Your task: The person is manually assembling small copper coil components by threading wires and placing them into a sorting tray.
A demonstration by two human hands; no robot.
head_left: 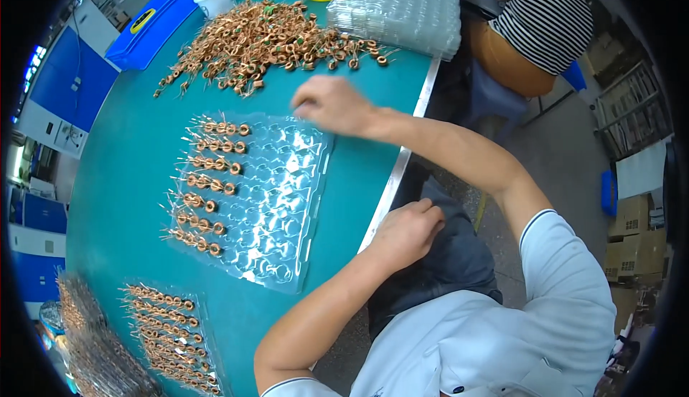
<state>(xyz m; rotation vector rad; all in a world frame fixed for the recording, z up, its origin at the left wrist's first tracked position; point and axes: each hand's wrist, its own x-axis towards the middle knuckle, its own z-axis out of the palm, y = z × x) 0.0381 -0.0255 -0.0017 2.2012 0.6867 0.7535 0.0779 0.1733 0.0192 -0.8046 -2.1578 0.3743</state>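
Filled clear tray [172, 339] of copper coils at table's lower left. Centre: clear blister tray [273, 210] on teal table [122, 182], coils [204, 189] filling its left columns only. Loose coil heap [265, 38] beyond. Right hand [326, 103] hovers between heap and tray's far edge, fingers curled; grip unclear. Left hand [405, 232], loosely fisted, rests at table edge. Far right: striped-shirted co-worker [542, 17] seated.
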